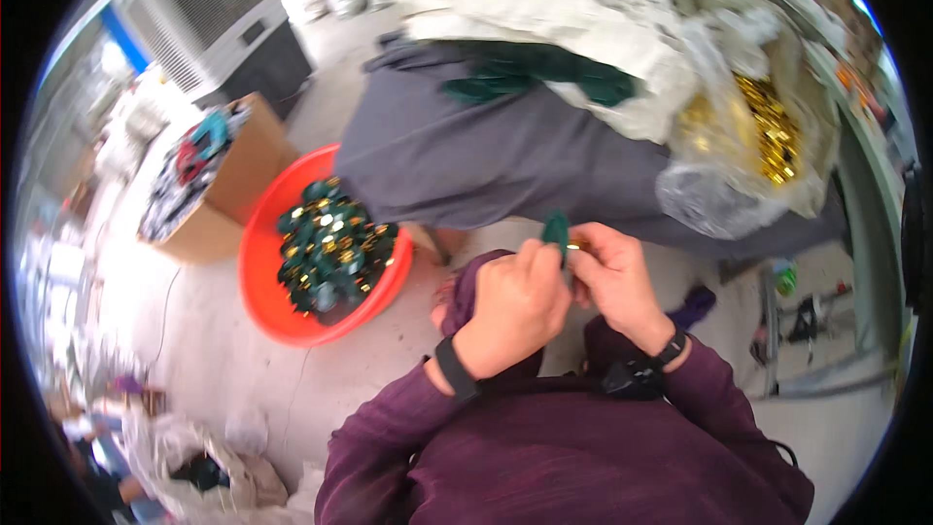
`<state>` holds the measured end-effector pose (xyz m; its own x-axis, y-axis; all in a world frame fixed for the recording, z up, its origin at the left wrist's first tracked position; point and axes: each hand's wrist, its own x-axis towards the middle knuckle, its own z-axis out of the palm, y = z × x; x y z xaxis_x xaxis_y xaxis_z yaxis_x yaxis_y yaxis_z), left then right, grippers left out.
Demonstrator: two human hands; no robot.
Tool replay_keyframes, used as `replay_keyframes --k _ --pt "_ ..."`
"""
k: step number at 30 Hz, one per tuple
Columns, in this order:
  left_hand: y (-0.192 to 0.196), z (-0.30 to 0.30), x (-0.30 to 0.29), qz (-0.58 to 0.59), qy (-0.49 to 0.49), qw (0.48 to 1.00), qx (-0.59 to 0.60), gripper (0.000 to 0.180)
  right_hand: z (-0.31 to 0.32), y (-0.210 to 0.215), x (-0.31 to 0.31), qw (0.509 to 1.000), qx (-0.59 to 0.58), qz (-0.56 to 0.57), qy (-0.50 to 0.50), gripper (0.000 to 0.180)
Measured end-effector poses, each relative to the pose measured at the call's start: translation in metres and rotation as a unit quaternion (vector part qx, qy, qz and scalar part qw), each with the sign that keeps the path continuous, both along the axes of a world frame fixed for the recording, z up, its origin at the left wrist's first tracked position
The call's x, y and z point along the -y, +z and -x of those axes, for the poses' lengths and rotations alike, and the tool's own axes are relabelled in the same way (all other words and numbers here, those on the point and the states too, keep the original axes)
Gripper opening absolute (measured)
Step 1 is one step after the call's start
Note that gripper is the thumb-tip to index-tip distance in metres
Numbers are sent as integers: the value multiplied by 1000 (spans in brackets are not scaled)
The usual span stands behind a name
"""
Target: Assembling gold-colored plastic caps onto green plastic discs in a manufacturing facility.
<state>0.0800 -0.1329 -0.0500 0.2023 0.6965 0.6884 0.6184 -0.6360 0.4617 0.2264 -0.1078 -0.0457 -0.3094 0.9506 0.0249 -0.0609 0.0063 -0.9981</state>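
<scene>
In front of my body both hands meet at a small dark green, soft-looking piece (555,230). My left hand (515,306) is closed around its lower part, so only the rounded upper end shows above the fingers. A short shiny gold strip (573,247) lies against the green piece, pinched between the thumb and fingers of my right hand (619,277). How the strip and the piece are joined is hidden by my fingers. To the left, an orange basin (260,299) on the floor holds many green pieces with gold bands (330,243).
A grey cloth-covered table (437,156) stands ahead, bearing loose green pieces (491,83), a white sack (544,5) and a clear bag (714,199) of gold strips (773,131). Left are a cardboard box (238,160) and an air cooler (209,15). Another sack (165,447) sits lower left.
</scene>
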Motion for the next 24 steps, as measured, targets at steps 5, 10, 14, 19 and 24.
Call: replay_keyframes --k 5,10,14,19,24 --pt "-19 65 2 153 127 952 232 9 -3 1 2 996 5 -55 72 26" --pt "-12 198 1 166 208 863 430 16 -41 -7 -8 989 62 -109 76 27" --pt "-8 247 -29 95 540 835 -54 31 -49 -7 -3 991 73 -101 44 25" --pt "57 137 -107 -44 208 967 -142 40 -76 1 2 939 181 -292 -18 21" --pt "73 101 -158 115 178 952 -220 48 -98 61 3 849 223 -457 -144 14"
